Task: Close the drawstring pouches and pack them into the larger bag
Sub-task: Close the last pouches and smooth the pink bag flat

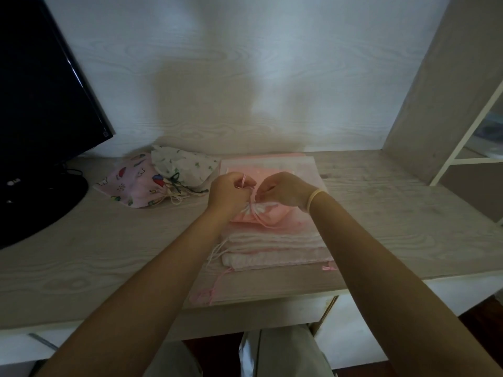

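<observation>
Head view: pink pouch (260,213) on bag stack (275,248), desk (109,240) mid-front; gathered neck points up between hands; left hand (227,193) pinches cord (244,180); right hand (284,190) apparently pinches neck, equally near.

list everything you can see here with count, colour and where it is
small pouch: 1, pink, on the flat stack at desk centre, neck gathered
drawstring: 1, pink, at the pouch neck, pinched by both hands
flat bags: a stack, exact count unclear, pale pink and white, desk centre
printed pouch: 1, pink with small pictures, desk left
leaf-print pouch: 1, white with green, resting on the printed pouch
monitor: 1, black, far left
desk: 1, pale wood grain
shelf unit: 1, pale, right
wristband: 1, yellowish, right wrist
left hand: pinches the drawstring
right hand: pinches the drawstring
</observation>
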Demonstrator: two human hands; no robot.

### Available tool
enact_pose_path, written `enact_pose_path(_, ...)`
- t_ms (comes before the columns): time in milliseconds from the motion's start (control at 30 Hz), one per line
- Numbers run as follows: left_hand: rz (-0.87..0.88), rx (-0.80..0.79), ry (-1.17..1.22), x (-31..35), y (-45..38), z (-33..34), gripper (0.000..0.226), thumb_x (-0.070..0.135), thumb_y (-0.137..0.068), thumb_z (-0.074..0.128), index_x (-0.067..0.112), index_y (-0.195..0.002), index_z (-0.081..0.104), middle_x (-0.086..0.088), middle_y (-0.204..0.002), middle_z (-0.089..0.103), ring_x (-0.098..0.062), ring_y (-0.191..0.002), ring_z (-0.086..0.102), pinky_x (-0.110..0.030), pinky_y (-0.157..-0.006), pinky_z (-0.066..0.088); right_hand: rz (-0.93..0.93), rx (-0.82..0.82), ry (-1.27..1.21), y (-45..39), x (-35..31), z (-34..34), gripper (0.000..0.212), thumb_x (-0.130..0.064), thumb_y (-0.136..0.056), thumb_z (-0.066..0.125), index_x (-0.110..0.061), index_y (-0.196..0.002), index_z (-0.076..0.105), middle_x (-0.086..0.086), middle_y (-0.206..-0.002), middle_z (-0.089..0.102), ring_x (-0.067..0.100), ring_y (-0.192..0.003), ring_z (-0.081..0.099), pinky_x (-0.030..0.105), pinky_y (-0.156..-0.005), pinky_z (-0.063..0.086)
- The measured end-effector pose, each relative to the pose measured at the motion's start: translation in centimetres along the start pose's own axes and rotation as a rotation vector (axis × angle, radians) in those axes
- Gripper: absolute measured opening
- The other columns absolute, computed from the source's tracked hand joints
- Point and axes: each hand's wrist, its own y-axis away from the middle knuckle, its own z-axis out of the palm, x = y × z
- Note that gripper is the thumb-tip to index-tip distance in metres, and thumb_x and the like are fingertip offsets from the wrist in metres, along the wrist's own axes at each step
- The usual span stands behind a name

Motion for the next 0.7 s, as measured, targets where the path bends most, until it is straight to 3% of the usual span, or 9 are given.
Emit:
enact_pose_path(133, -0.089, 0.060, 0.126, 0.3, 0.1, 0.0, 0.025, -0.009, -0.081, 0.059, 0.014, -0.082, 0.067, 0.004, -0.076, 0.065, -0.006, -0.056, 0.063, -0.018, -0.055, 0.050, 0.036, 0.031, -0.198, -0.3, 0.5, 0.2, 0.027, -0.015, -0.088, 0.065, -0.004, -0.112, 0.068, 0.004, -0.099, 0.066, 0.016, -0.088, 0.061, 0.027, -0.083, 0.052)
enact_pose_path(267, -0.103, 0.050, 0.196, 0.4, 0.1, -0.1, 0.028, -0.009, -0.077, 0.065, 0.019, -0.077, 0.067, 0.004, -0.082, 0.068, -0.010, -0.077, 0.065, -0.011, -0.059, 0.049, 0.058, 0.056, -0.238, -0.8, 0.0, 0.5, 0.025, -0.012, -0.088, 0.063, 0.004, -0.106, 0.069, 0.014, -0.103, 0.070, 0.025, -0.096, 0.067, 0.037, -0.094, 0.053)
enact_pose_path(433, -0.098, 0.034, 0.286, 0.0, 0.4, -0.3, 0.030, -0.011, -0.078, 0.064, 0.019, -0.074, 0.068, 0.002, -0.081, 0.070, -0.012, -0.080, 0.065, -0.015, -0.067, 0.051, 0.070, -0.010, -0.225, -1.2, 0.0, 1.1, 0.021, -0.013, -0.078, 0.068, 0.001, -0.094, 0.074, 0.015, -0.102, 0.072, 0.027, -0.103, 0.066, 0.041, -0.099, 0.050)
enact_pose_path(500, -0.098, 0.021, 0.308, 0.0, 0.6, -0.6, 0.031, -0.011, -0.077, 0.065, 0.019, -0.072, 0.068, 0.005, -0.079, 0.068, -0.008, -0.076, 0.065, -0.015, -0.067, 0.051, 0.054, -0.025, -0.204, -1.3, -0.1, 1.3, 0.016, -0.009, -0.076, 0.069, -0.001, -0.088, 0.075, 0.012, -0.095, 0.073, 0.025, -0.097, 0.067, 0.041, -0.099, 0.050)
enact_pose_path(600, -0.105, -0.010, 0.337, 0.1, 0.8, -0.8, 0.026, -0.011, -0.078, 0.067, 0.015, -0.075, 0.068, 0.008, -0.078, 0.067, -0.004, -0.072, 0.064, -0.011, -0.064, 0.050, 0.051, 0.023, -0.226, -1.3, -0.2, 1.5, 0.024, -0.004, -0.078, 0.069, 0.001, -0.101, 0.065, 0.015, -0.093, 0.069, 0.024, -0.087, 0.063, 0.042, -0.095, 0.049)
enact_pose_path(667, -0.125, -0.022, 0.367, -0.1, 0.8, -0.9, 0.025, -0.009, -0.078, 0.068, 0.016, -0.076, 0.069, 0.007, -0.079, 0.069, -0.004, -0.073, 0.065, -0.012, -0.064, 0.050, 0.068, 0.039, -0.233, -1.5, -0.2, 1.5, 0.034, -0.005, -0.077, 0.071, -0.003, -0.108, 0.060, 0.017, -0.100, 0.069, 0.027, -0.095, 0.065, 0.038, -0.093, 0.051)
enact_pose_path(700, -0.137, -0.029, 0.372, -0.2, 0.7, -0.9, 0.025, -0.008, -0.079, 0.069, 0.017, -0.076, 0.070, 0.007, -0.079, 0.069, -0.003, -0.072, 0.065, -0.012, -0.064, 0.050, 0.055, 0.024, -0.215, -1.5, -0.2, 1.6, 0.028, -0.005, -0.076, 0.071, -0.007, -0.102, 0.063, 0.018, -0.100, 0.070, 0.029, -0.099, 0.066, 0.038, -0.094, 0.051)
